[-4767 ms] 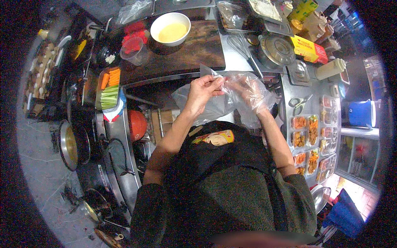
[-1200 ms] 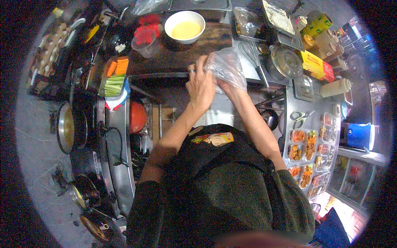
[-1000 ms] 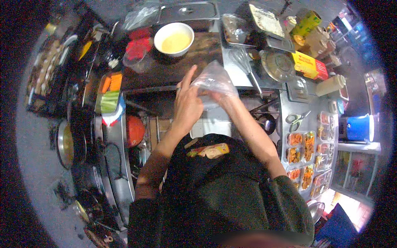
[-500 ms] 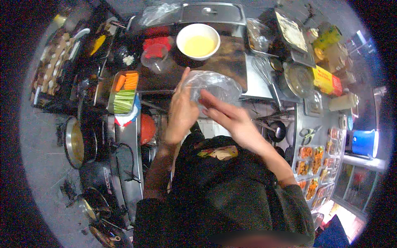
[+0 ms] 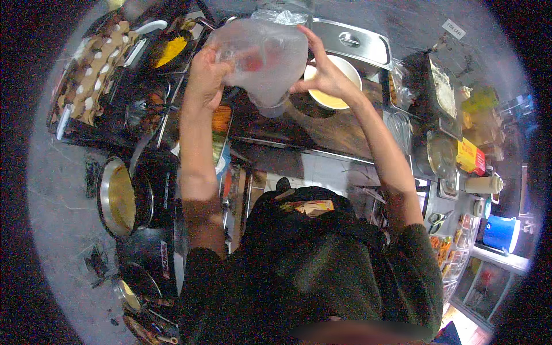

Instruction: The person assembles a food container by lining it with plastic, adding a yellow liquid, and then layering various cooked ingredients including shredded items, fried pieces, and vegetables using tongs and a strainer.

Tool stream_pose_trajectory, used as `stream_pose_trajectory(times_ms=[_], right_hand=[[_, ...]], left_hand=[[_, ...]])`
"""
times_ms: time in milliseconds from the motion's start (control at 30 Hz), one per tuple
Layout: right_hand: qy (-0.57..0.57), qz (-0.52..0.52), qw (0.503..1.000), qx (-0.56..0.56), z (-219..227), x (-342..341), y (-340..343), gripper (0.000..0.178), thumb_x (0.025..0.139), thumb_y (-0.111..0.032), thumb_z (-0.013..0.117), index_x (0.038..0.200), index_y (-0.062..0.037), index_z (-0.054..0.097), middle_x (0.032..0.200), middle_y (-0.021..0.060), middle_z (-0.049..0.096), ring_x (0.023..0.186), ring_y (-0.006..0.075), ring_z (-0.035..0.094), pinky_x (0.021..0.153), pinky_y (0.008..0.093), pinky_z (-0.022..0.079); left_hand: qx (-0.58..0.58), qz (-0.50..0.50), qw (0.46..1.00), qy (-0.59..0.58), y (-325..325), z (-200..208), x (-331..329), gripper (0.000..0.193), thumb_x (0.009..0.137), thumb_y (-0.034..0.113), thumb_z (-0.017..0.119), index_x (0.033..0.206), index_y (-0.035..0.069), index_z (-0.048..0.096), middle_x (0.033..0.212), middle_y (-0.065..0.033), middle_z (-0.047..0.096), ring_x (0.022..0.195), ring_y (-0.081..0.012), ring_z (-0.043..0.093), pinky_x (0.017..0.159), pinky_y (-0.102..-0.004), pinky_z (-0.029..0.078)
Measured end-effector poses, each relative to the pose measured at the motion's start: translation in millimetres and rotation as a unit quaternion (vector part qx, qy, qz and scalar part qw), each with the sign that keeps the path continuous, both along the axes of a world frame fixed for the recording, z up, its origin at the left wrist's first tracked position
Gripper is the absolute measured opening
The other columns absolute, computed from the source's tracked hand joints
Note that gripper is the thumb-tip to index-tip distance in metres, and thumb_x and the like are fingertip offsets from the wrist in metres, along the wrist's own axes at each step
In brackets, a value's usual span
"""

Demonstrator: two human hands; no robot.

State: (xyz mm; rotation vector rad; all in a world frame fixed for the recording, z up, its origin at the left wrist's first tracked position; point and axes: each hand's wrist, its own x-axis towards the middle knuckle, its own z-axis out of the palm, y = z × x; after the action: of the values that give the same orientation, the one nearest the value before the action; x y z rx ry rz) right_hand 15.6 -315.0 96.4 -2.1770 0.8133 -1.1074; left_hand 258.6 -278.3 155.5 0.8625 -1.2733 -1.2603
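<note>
A clear plastic bag (image 5: 261, 54) is spread between my two hands above the far side of the dark board. My left hand (image 5: 207, 75) grips its left edge, thumb over the film. With finger and thumb apart, my right hand (image 5: 328, 75) holds the bag's right side. Something red shows blurred through the film. Under the bag's near end is a clear, rounded plastic piece (image 5: 268, 108); I cannot tell whether it is a separate container. A white bowl of yellow liquid (image 5: 330, 99) sits behind my right hand and is partly covered by it.
Carrot and cucumber sticks in a container (image 5: 221, 121) lie beside my left forearm. Further left are an egg tray (image 5: 95, 75) and a pan (image 5: 118, 198). A lidded steel pan (image 5: 351, 39) stands at the back, and scissors (image 5: 440, 221) lie at right.
Both hands have moved forward and apart, carrying the plastic bag from the board's near edge to its far side. The bag is now spread wider, and the view has shifted.
</note>
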Motion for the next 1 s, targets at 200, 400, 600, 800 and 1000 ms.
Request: stream_pose_trajectory(times_ms=[200,400,600,800,1000], right_hand=[[0.043,0.011,0.999,0.021,-26,41,-50,0.096,0.056,-0.001,0.075,0.135,-0.012,0.022,0.13,0.0098,0.037,0.123,0.0249,0.035,0.103,0.0377,0.032],[0.211,0.086,0.958,0.174,-53,45,-36,0.077,0.061,-0.007,0.068,0.13,-0.0088,0.034,0.123,0.0152,0.048,0.119,0.0309,0.042,0.101,0.0398,0.033],[0.481,0.093,0.866,-0.1,-58,49,-54,0.034,0.069,-0.02,0.062,0.1,-0.0059,0.058,0.088,0.0221,0.062,0.088,0.0379,0.059,0.087,0.0453,0.041],[0.397,0.051,0.916,0.011,-53,30,-87,0.032,0.067,-0.011,0.064,0.098,-0.0027,0.058,0.088,0.0205,0.061,0.087,0.0354,0.059,0.081,0.0415,0.046],[0.491,0.013,0.871,0.006,-57,-2,-49,0.035,0.069,-0.004,0.057,0.104,0.0008,0.055,0.1,0.0226,0.058,0.086,0.0355,0.06,0.077,0.0422,0.049]], left_hand=[[0.06,0.081,0.991,0.084,-25,-64,19,0.051,0.065,-0.014,0.049,0.113,0.001,0.052,0.108,-0.0069,0.058,0.098,-0.0198,0.057,0.087,-0.0327,0.046],[0.037,0.107,0.993,0.017,-8,-128,38,0.049,0.065,-0.012,0.048,0.112,0.001,0.053,0.105,-0.0056,0.059,0.096,-0.0165,0.056,0.086,-0.0302,0.045],[0.068,0.074,0.988,-0.12,-25,-147,31,0.048,0.065,-0.008,0.049,0.112,0.001,0.055,0.103,-0.0065,0.06,0.097,-0.0169,0.056,0.087,-0.0277,0.042],[0.095,0.125,0.972,-0.175,-44,-151,5,0.051,0.065,-0.008,0.051,0.115,0.001,0.054,0.105,-0.0103,0.061,0.1,-0.0186,0.056,0.086,-0.027,0.041],[0.022,0.201,0.945,-0.255,-40,-127,-17,0.049,0.066,-0.006,0.051,0.115,0.001,0.054,0.108,-0.0174,0.06,0.101,-0.0281,0.057,0.088,-0.0332,0.042]])
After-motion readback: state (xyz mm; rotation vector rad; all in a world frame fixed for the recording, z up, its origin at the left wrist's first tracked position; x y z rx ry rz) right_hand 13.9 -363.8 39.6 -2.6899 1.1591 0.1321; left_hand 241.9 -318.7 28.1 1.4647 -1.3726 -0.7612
